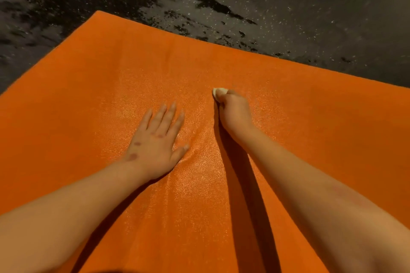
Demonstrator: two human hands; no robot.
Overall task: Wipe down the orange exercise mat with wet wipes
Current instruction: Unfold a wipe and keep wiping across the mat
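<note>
the flat orange exercise mat with grainy foam surface (288, 117) lies on a dark speckled stone floor (310, 17). the left hand (155, 146) presses flat on it, fingers straight. the right hand (233, 111) grips a small crumpled white wet wipe (218, 92) against the mat, with wide bare mat toward the far edge.

- The mat (221, 184) lies on the floor (310, 17); floor shows behind it and to its far left.
- The left hand (156, 142) rests flat on the mat.
- The right hand (233, 111) is right of it, slightly farther forward, pressing a wipe (218, 93) onto the mat.
</note>
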